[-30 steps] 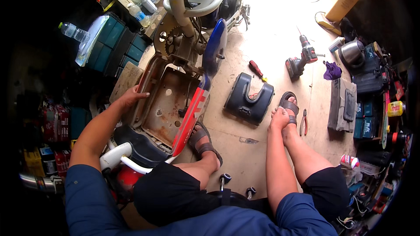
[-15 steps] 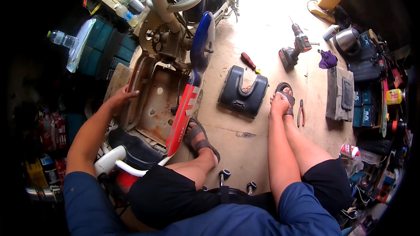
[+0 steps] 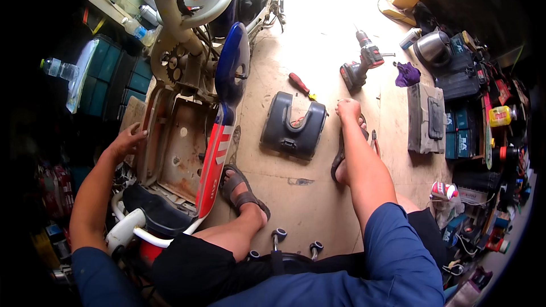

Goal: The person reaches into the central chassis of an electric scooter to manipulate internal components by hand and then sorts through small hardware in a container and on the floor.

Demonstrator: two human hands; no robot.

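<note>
My left hand (image 3: 127,142) is beside the left rim of a rusty metal box (image 3: 179,148) in the frame of a two-wheeled vehicle. Its fingers are apart, slightly bent, and hold nothing I can see. A red, white and blue side panel (image 3: 216,162) runs along the box's right side. My right hand (image 3: 348,110) is closed above my right sandal (image 3: 340,159); what its fingers hold, if anything, is hidden. To its left a black U-shaped plastic cover (image 3: 276,136) lies on the floor. Pliers (image 3: 375,143) rest beside the sandal.
A cordless drill (image 3: 364,61) and a red-handled screwdriver (image 3: 300,83) lie farther off on the floor. At right are a grey case (image 3: 425,119), a purple cloth (image 3: 407,74), a metal kettle (image 3: 433,48) and a spray can (image 3: 443,190). Teal boxes (image 3: 102,74) stand at far left.
My right hand has moved forward and up from the foot, and the right foot has turned and shifted. My left hand has come off the box's rim. The whole view has shifted slightly.
</note>
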